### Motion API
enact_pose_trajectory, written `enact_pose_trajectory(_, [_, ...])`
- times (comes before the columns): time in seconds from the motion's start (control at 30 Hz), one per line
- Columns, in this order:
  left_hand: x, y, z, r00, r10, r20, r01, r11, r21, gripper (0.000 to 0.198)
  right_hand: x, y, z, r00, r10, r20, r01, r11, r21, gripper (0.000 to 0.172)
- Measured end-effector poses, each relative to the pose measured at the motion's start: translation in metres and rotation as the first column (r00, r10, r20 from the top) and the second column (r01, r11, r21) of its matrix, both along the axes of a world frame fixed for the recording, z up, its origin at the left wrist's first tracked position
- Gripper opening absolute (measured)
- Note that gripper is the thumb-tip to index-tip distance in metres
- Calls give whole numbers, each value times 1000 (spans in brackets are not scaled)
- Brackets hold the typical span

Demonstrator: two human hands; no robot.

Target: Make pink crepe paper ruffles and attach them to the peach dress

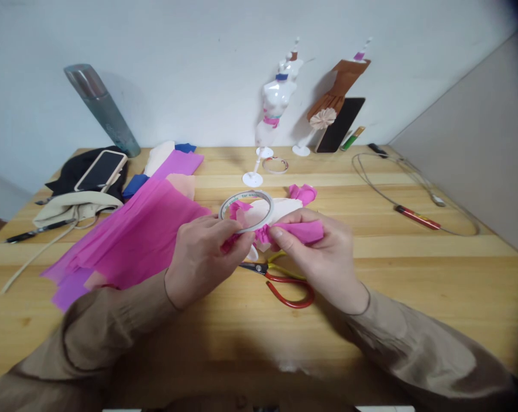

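Note:
My left hand (202, 252) is closed around a clear tape roll (246, 209) and pinches crumpled pink crepe paper at its lower edge. My right hand (323, 257) is closed on a folded strip of the same pink crepe paper (304, 231). Both hands meet just above the wooden table (370, 274). Under them lie red-handled scissors (291, 286), partly hidden. A small pale piece sits behind the roll.
Pink crepe sheets (134, 234) spread at the left, beside a phone (99, 170) on dark cloth and a grey bottle (104, 111). Two small mannequins (276, 103) stand at the back with a second tape roll (276, 165). A cable and red tool (417, 217) lie at right.

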State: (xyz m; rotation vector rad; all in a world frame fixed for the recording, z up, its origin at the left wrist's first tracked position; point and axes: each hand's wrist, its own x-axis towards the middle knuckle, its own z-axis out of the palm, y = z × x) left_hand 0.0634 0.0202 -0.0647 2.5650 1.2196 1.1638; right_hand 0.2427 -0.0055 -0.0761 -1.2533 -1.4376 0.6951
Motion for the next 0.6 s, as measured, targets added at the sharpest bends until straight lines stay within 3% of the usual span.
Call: enact_pose_trajectory(0.6, [0, 0, 0, 999, -51, 15, 52, 998, -25, 26, -1, 4, -3, 986, 22, -163, -42, 992, -120, 19])
